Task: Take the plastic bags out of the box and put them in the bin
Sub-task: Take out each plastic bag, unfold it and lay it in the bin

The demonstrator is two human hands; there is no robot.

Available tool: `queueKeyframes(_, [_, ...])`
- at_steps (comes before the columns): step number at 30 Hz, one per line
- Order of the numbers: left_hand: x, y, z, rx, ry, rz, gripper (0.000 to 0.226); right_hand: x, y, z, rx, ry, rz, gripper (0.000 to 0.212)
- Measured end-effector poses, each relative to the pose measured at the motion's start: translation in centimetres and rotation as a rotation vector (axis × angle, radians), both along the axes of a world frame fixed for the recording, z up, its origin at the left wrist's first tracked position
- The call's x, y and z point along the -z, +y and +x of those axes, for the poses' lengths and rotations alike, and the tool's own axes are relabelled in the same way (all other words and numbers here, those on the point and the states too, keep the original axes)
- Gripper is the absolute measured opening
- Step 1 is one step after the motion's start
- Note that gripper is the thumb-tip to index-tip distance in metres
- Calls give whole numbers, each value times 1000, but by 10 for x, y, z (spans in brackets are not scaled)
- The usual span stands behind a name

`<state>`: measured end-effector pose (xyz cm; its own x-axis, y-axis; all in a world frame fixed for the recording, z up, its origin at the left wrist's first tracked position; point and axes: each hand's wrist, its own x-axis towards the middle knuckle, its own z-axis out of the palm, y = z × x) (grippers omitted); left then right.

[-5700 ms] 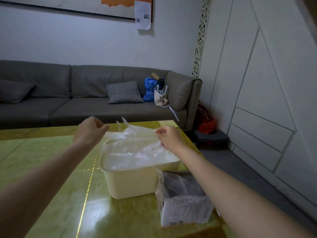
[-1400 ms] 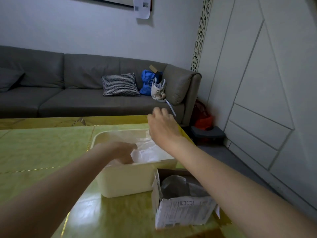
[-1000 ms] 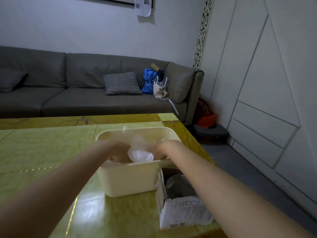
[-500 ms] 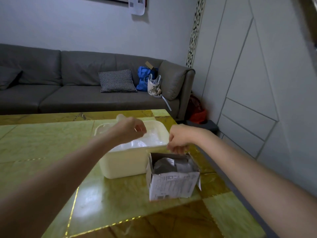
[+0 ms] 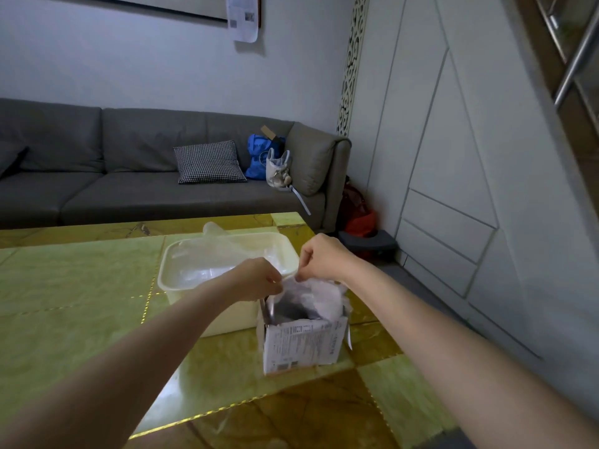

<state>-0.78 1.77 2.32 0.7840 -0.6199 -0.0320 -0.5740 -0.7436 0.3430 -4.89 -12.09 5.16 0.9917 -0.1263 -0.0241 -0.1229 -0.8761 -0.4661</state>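
Both hands, left hand [image 5: 259, 280] and right hand [image 5: 324, 259], pinch the plastic bag [image 5: 319, 294] rising from the cardboard box [image 5: 303, 346]. The bin [image 5: 227, 264], holding bags, stands touching at ten o'clock; the sofa [image 5: 146, 176] is beyond the table [image 5: 74, 296] at twelve.

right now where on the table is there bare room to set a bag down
Bare tabletop lies left of the cream bin, and more lies in front of the cardboard box toward the near edge. It is crowded where bin and box stand close together, with the left hand and right hand pinching a plastic bag above the box.
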Motion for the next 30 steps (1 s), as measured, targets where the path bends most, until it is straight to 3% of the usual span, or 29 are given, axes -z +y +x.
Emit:
queueKeyframes(3, [-2, -2, 1, -51, -60, -56, 24, -4, -4, -4, 6, -29, 73, 24])
queueKeyframes(7, [-6, -4, 0, -62, -102, -109, 19, -4, -7, -8, -45, 29, 95, 14])
queueKeyframes(11, [-4, -6, -2, -66, -107, -113, 19, -3, -4, -10, -99, 135, 75, 34])
queueKeyframes(20, [-4, -1, 0, -42, 40, -187, 25, 14, 6, 0, -26, -26, -50, 12])
queueKeyframes(25, [-1, 0, -1, -68, -46, -270, 26, 4, 4, -1, -122, 51, 73, 22])
queueKeyframes(28, [-2, -1, -2, -64, -35, -284, 39, -5, 6, -4, -81, 68, 267, 52])
queueKeyframes(30, [-6, -1, -2, -51, -41, -293, 43, -10, 7, -4, -38, 84, 359, 55])
